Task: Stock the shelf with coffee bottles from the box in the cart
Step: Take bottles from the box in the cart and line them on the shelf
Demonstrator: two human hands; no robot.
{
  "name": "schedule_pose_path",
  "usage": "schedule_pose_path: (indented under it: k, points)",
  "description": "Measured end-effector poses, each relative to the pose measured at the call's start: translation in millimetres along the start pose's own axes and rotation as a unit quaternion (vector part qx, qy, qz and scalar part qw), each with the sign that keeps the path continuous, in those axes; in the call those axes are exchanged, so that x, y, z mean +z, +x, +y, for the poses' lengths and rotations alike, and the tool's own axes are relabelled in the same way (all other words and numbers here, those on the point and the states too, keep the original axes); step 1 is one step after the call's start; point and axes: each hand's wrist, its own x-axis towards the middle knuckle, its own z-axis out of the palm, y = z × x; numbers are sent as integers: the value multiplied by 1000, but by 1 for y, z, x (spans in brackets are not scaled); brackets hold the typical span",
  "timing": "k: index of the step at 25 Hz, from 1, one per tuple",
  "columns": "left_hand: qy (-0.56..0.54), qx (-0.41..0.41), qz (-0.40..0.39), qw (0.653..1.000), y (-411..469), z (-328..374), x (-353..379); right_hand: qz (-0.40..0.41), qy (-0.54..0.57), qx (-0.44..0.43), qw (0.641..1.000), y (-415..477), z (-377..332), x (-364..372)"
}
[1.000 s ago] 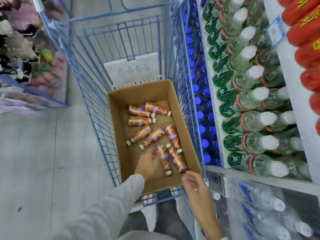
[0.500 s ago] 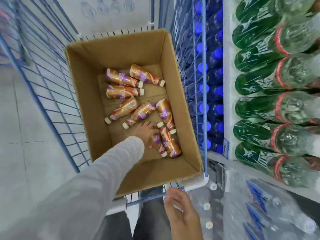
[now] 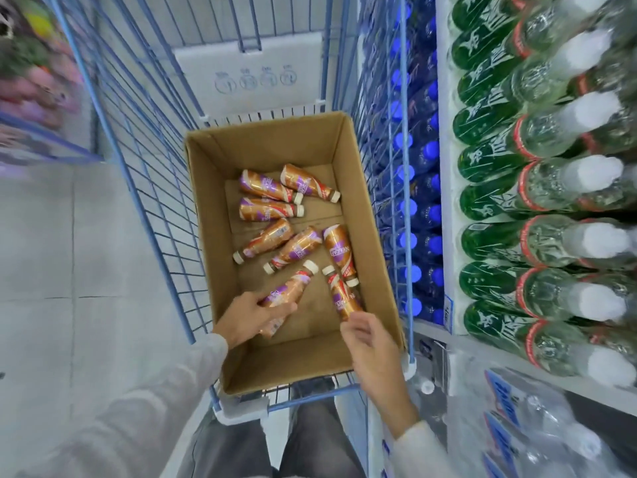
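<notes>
- Left hand [image 3: 251, 319] grips a coffee bottle [image 3: 287, 293] at 7 o'clock inside the box [image 3: 275, 360].
- Right hand [image 3: 370, 346], fingers loosely curled, empty, hovers just beside a second bottle [image 3: 343, 296] at 5 o'clock.
- The box sits in the blue cart [image 3: 144, 188].

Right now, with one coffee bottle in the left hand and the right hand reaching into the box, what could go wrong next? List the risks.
1. The left hand holds its bottle by the base end only, so it could slip and drop back into the box.
2. The right hand reaches the next bottle, which lies close against a neighbouring bottle; pulling it may set that one rolling.
3. The box wall is near that hand; knuckles might catch it.
</notes>
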Motion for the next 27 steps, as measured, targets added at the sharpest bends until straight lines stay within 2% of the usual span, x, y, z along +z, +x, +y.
schedule_pose_path:
  k: [4,7,9,12,14,16,18,20,24,27]
  points:
    - [-166,6,22,986,-59,7,6,14,-156,42,987,104,3,24]
    - [-252,-8,31,967,-78,3,13,17,-272,84,958,155,30,51]
    - [-294,-18,33,955,-81,-3,16,24,-341,94,935,170,48,64]
    - [-331,-37,46,942,-82,-16,19,61,-385,79,918,179,64,74]
    - [-355,-41,53,933,-85,-20,20,52,-407,73,909,179,65,75]
    - [-365,-38,70,927,-92,-18,20,22,-351,102,930,169,52,72]
    - [-368,-26,86,926,-107,-10,19,-1,-200,115,973,144,32,62]
    - [-368,-13,96,925,-127,1,17,-41,-71,75,994,110,12,48]
    - [-372,29,117,920,-165,21,17,-84,131,33,987,27,-29,20]
    - [-372,75,119,918,-192,40,19,-104,188,-13,977,-29,-53,3]
